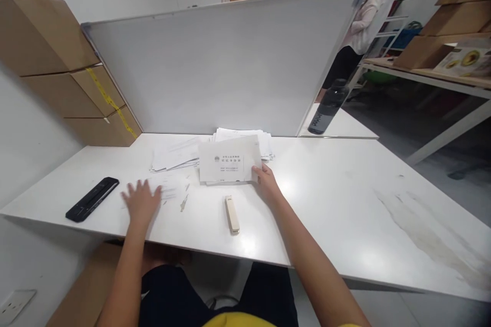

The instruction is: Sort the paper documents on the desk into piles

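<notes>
My right hand (264,180) grips the right edge of a white printed sheet (224,161), thumb on top. The sheet is tilted up and partly covers a stack of papers (243,135) behind it. Spread fingers mark my left hand (141,199), slightly blurred, over or on a faint printed paper (169,186) lying flat; I cannot tell whether it touches. Between the two arms a cream stapler (232,214) lies on the white table. More loose papers (176,153) overlap to the left of the stack.
A flat black case-like object (92,199) lies at the table's left. A white divider board (218,66) stands along the back, with stacked cardboard boxes (72,71) beside it. A dark bottle (329,107) stands at the back right. A person (362,25) stands beyond the board.
</notes>
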